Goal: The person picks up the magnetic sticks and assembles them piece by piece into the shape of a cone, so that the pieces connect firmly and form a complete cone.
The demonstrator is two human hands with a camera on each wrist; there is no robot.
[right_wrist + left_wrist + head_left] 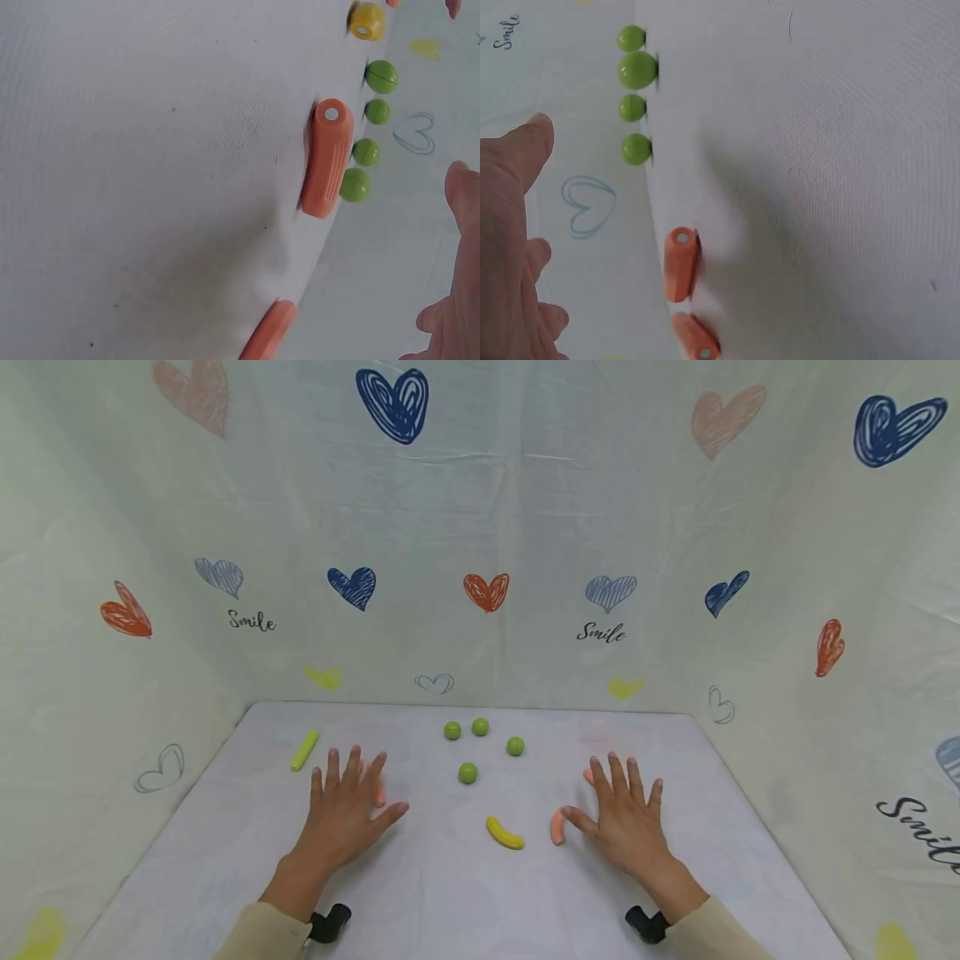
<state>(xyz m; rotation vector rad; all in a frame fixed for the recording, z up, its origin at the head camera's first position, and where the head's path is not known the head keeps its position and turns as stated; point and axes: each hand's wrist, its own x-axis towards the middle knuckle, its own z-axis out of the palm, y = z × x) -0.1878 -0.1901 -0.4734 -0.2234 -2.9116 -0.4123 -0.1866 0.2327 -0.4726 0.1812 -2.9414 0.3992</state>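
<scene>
My left hand (341, 814), fingers spread, is held palm down over the left of the table, partly covering orange curved sticks (379, 792). Two of these orange sticks (681, 264) show in the left wrist view, each with a pale round dot on its end. On the other side my right hand (624, 822) is spread the same way, holding nothing. Its thumb overlaps one orange stick (557, 827) in the head view, and another (588, 775) peeks out by its index finger. Between the hands lies a small yellow toy banana (504, 833).
Several small green balls (468, 773) sit toward the back middle of the white table (450, 902). A yellow-green stick (304, 751) lies at the back left. White cloth (540, 527) printed with hearts surrounds the table at the back and sides.
</scene>
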